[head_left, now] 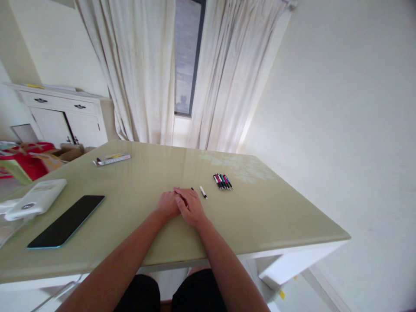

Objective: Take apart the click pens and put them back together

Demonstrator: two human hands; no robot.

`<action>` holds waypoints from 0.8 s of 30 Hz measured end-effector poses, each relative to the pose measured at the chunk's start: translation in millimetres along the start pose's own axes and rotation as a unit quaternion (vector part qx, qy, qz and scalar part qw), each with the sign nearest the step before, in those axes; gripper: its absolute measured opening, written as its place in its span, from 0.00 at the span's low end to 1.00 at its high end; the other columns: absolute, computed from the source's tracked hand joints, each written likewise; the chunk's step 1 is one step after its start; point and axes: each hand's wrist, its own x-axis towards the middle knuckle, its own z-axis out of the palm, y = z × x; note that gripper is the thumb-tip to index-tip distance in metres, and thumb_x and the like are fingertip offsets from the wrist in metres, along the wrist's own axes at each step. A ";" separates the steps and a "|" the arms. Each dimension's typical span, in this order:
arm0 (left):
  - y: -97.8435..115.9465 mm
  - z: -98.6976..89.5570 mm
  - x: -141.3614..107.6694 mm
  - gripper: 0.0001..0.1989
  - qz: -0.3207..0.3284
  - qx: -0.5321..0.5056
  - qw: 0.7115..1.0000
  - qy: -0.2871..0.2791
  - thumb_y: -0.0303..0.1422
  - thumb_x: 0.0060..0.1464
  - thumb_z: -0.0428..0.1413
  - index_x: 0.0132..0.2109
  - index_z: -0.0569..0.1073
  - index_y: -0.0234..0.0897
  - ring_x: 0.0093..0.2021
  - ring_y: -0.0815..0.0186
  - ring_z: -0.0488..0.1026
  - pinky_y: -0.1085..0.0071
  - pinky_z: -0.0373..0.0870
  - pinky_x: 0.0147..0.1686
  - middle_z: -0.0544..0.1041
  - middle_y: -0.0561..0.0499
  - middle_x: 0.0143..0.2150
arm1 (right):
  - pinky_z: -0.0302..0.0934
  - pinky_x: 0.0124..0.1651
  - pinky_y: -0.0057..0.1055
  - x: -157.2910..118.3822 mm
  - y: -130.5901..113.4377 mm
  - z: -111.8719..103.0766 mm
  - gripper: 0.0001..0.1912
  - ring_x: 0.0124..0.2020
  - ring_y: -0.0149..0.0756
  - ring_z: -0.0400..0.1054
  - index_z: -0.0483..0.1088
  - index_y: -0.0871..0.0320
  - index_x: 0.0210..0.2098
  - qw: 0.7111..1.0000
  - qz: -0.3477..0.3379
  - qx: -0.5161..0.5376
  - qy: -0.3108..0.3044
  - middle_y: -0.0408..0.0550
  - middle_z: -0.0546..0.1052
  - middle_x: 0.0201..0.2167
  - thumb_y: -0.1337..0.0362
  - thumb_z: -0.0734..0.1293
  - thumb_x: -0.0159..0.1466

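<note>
My left hand (pixel 168 204) and my right hand (pixel 191 208) rest together on the table, near its front edge. The right hand's fingers lie stretched across the left fingers, its thumb apart from them. Most of the left fingers are covered, so their pose is hidden. Just right of my right hand lies a short white pen piece (pixel 203 192) with a black end. Small dark tips peek out past the far side of my hands; what they belong to is hidden. Farther right, several pens (pixel 222 182) with black grips and differently coloured barrels lie side by side in a row.
On the table's left lie a dark-screened phone (pixel 68 222), a white device (pixel 37 198) with a cable, and an open clear-and-white package (pixel 112 159). Red bags (pixel 32 158) and a white cabinet (pixel 65 115) stand beyond. The wall (pixel 341 130) borders the right side.
</note>
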 end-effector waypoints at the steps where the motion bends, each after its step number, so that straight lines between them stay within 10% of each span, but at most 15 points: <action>1: 0.6 -1.2 -0.1 0.16 -0.012 0.019 1.000 0.004 0.40 0.60 0.52 0.38 0.82 0.36 0.41 0.45 0.79 0.52 0.69 0.46 0.81 0.34 0.38 | 0.58 0.62 0.39 0.2 5.7 0.1 0.19 0.55 0.38 0.70 0.71 0.55 0.59 0.999 0.033 -0.013 0.039 0.49 0.78 0.54 0.63 0.56 0.74; 7: -2.2 -6.5 2.1 0.23 -0.078 0.090 0.992 0.037 0.42 0.66 0.44 0.35 0.79 0.36 0.36 0.49 0.78 0.56 0.69 0.39 0.80 0.36 0.35 | 0.57 0.54 0.39 -0.1 28.5 -6.1 0.14 0.52 0.44 0.67 0.75 0.56 0.50 0.957 0.197 -0.200 0.072 0.51 0.79 0.49 0.71 0.62 0.69; 16: -8.5 -2.2 5.6 0.15 -0.030 0.063 0.996 0.055 0.37 0.67 0.47 0.50 0.75 0.39 0.42 0.57 0.76 0.63 0.69 0.43 0.78 0.43 0.46 | 0.53 0.57 0.40 -0.3 25.6 2.2 0.11 0.56 0.43 0.64 0.76 0.51 0.50 0.947 0.122 -0.286 -0.079 0.48 0.77 0.54 0.62 0.64 0.71; 24: -24.8 6.8 12.7 0.16 0.037 0.018 0.999 0.032 0.28 0.65 0.47 0.47 0.80 0.39 0.50 0.57 0.74 0.63 0.67 0.52 0.77 0.43 0.47 | 0.55 0.53 0.39 -1.4 31.6 1.0 0.11 0.51 0.44 0.68 0.79 0.53 0.43 0.947 0.147 -0.271 -0.091 0.51 0.81 0.44 0.68 0.64 0.71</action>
